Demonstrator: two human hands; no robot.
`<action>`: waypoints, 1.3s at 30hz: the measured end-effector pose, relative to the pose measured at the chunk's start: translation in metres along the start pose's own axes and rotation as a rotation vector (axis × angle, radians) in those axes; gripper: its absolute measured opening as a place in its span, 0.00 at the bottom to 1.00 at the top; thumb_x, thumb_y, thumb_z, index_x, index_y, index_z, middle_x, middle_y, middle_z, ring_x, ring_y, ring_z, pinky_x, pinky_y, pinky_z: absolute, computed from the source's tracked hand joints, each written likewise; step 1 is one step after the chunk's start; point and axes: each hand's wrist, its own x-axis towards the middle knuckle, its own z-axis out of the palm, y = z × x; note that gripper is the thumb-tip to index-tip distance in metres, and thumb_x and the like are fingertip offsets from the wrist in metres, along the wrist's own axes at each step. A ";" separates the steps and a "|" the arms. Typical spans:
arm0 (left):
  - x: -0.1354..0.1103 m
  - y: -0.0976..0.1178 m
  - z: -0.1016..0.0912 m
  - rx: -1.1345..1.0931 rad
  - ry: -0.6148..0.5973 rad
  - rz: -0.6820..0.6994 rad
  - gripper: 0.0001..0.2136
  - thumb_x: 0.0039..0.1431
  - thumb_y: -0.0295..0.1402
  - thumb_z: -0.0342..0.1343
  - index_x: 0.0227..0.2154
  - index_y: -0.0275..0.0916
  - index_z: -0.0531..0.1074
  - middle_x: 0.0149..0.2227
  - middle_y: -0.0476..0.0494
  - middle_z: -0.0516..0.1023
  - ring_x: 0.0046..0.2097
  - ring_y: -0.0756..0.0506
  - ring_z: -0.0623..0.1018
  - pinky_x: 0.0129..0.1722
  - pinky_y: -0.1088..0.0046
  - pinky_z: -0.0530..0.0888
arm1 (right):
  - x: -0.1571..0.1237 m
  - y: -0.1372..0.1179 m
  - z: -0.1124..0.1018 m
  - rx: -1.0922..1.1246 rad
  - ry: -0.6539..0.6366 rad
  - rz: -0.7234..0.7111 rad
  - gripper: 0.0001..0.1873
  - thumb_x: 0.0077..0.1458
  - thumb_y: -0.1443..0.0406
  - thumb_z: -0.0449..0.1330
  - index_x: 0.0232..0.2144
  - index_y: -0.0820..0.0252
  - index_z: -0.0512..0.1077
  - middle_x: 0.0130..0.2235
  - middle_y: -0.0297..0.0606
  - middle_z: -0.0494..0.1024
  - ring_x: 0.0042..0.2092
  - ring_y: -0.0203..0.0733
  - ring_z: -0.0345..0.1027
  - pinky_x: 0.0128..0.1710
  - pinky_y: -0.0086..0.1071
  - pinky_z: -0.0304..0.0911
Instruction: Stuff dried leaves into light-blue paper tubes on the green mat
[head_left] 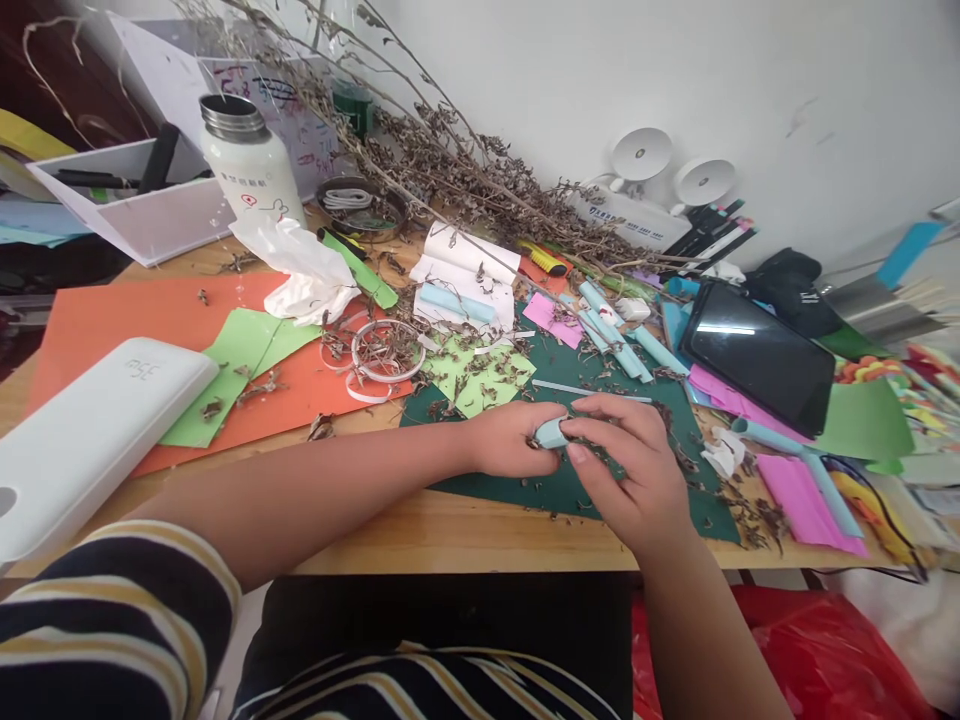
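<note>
My left hand (514, 438) is closed round a small light-blue paper roll (553, 433), with only one end of it showing. At that end, the curved fingertips and thumb of my right hand (637, 465) pinch the paper. Both hands are over a dark green sheet (495, 485) strewn with dried leaf bits. Beyond them, a lime-green paper square (480, 380) carries more crumbled leaves. More light-blue paper rolls (611, 335) rest behind my right hand, and a tape ring (386, 350) lies beyond my left hand.
On the left are a white power bank (112, 430), orange paper (90, 320) and an uncapped bottle (251, 160). Dried branches (465, 170) spread along the wall. A black tablet (761, 350) and pink papers (810, 500) lie on the right. The table's front edge (465, 560) runs below my hands.
</note>
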 end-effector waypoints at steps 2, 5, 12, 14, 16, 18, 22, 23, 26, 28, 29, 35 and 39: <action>0.000 0.001 0.000 0.007 0.001 -0.021 0.04 0.43 0.28 0.47 0.23 0.36 0.57 0.21 0.55 0.59 0.25 0.55 0.62 0.24 0.82 0.62 | -0.002 -0.001 -0.002 0.054 -0.017 0.033 0.12 0.47 0.71 0.53 0.36 0.55 0.68 0.38 0.40 0.66 0.41 0.41 0.61 0.40 0.38 0.60; -0.001 0.001 0.000 0.028 -0.018 -0.063 0.04 0.43 0.28 0.47 0.23 0.37 0.57 0.20 0.56 0.58 0.23 0.56 0.61 0.22 0.82 0.60 | -0.004 0.000 -0.004 0.134 -0.003 0.112 0.11 0.48 0.71 0.53 0.35 0.53 0.69 0.35 0.37 0.66 0.38 0.38 0.62 0.37 0.35 0.61; -0.001 -0.001 0.000 -0.005 -0.021 -0.041 0.04 0.42 0.27 0.47 0.25 0.36 0.58 0.21 0.55 0.59 0.24 0.55 0.62 0.23 0.81 0.61 | 0.009 0.007 -0.011 0.288 -0.168 0.336 0.13 0.49 0.64 0.54 0.40 0.54 0.66 0.27 0.33 0.68 0.28 0.33 0.62 0.26 0.29 0.61; -0.001 0.000 -0.001 -0.020 -0.030 -0.023 0.03 0.42 0.27 0.46 0.23 0.36 0.57 0.21 0.55 0.59 0.24 0.55 0.62 0.23 0.81 0.61 | 0.016 0.009 -0.016 0.333 -0.303 0.412 0.13 0.49 0.63 0.53 0.39 0.55 0.68 0.25 0.32 0.67 0.25 0.32 0.62 0.23 0.27 0.61; 0.000 0.001 -0.002 -0.026 -0.039 -0.017 0.03 0.42 0.27 0.46 0.23 0.37 0.57 0.20 0.54 0.58 0.24 0.55 0.61 0.23 0.81 0.61 | 0.023 0.010 -0.020 0.339 -0.390 0.453 0.13 0.48 0.62 0.54 0.38 0.56 0.69 0.24 0.32 0.69 0.25 0.32 0.63 0.23 0.27 0.61; 0.000 0.002 -0.003 -0.029 -0.040 -0.016 0.03 0.41 0.27 0.46 0.23 0.36 0.57 0.20 0.54 0.58 0.24 0.55 0.61 0.23 0.81 0.61 | 0.028 0.010 -0.022 0.328 -0.433 0.459 0.13 0.47 0.62 0.54 0.37 0.56 0.69 0.25 0.33 0.71 0.26 0.33 0.64 0.23 0.27 0.61; -0.001 0.004 -0.003 -0.045 -0.029 -0.027 0.07 0.41 0.26 0.46 0.28 0.36 0.60 0.22 0.54 0.60 0.25 0.54 0.63 0.24 0.81 0.61 | 0.036 0.007 -0.026 0.260 -0.452 0.381 0.08 0.47 0.63 0.54 0.32 0.55 0.71 0.28 0.33 0.74 0.26 0.34 0.65 0.21 0.26 0.61; -0.001 0.005 -0.003 -0.040 -0.031 -0.037 0.08 0.41 0.26 0.46 0.29 0.35 0.61 0.22 0.54 0.61 0.25 0.54 0.63 0.25 0.80 0.62 | 0.037 0.007 -0.026 0.229 -0.445 0.340 0.07 0.48 0.63 0.54 0.31 0.54 0.71 0.28 0.33 0.74 0.26 0.34 0.65 0.22 0.26 0.61; -0.001 0.004 -0.003 -0.007 -0.030 -0.059 0.08 0.41 0.27 0.46 0.29 0.35 0.61 0.23 0.53 0.61 0.26 0.54 0.64 0.26 0.80 0.62 | 0.036 0.007 -0.025 0.135 -0.389 0.166 0.06 0.49 0.65 0.54 0.29 0.54 0.71 0.28 0.33 0.73 0.29 0.34 0.66 0.26 0.27 0.62; 0.000 0.003 -0.002 0.001 -0.017 -0.055 0.06 0.42 0.27 0.47 0.27 0.36 0.61 0.22 0.54 0.61 0.25 0.54 0.63 0.25 0.81 0.62 | 0.032 0.008 -0.024 0.069 -0.309 0.048 0.06 0.49 0.67 0.54 0.29 0.55 0.71 0.28 0.34 0.73 0.31 0.35 0.66 0.30 0.29 0.62; 0.000 0.002 -0.002 0.000 -0.011 -0.051 0.05 0.42 0.27 0.47 0.26 0.36 0.60 0.21 0.54 0.61 0.25 0.54 0.63 0.24 0.81 0.61 | 0.030 0.009 -0.023 0.035 -0.267 0.000 0.06 0.49 0.68 0.54 0.30 0.56 0.71 0.29 0.35 0.72 0.32 0.35 0.65 0.31 0.29 0.62; 0.000 0.000 -0.001 -0.050 0.007 -0.053 0.05 0.40 0.27 0.48 0.21 0.37 0.56 0.18 0.56 0.58 0.22 0.56 0.61 0.21 0.82 0.59 | 0.014 0.009 -0.024 -0.034 -0.220 -0.159 0.12 0.50 0.70 0.51 0.38 0.59 0.68 0.36 0.41 0.69 0.38 0.39 0.63 0.36 0.34 0.61; 0.000 0.001 0.000 -0.085 0.001 -0.045 0.05 0.40 0.27 0.47 0.21 0.37 0.56 0.18 0.56 0.59 0.22 0.56 0.62 0.21 0.82 0.59 | 0.014 0.009 -0.025 0.067 -0.260 -0.083 0.12 0.51 0.70 0.51 0.38 0.59 0.68 0.37 0.40 0.68 0.40 0.37 0.62 0.38 0.32 0.60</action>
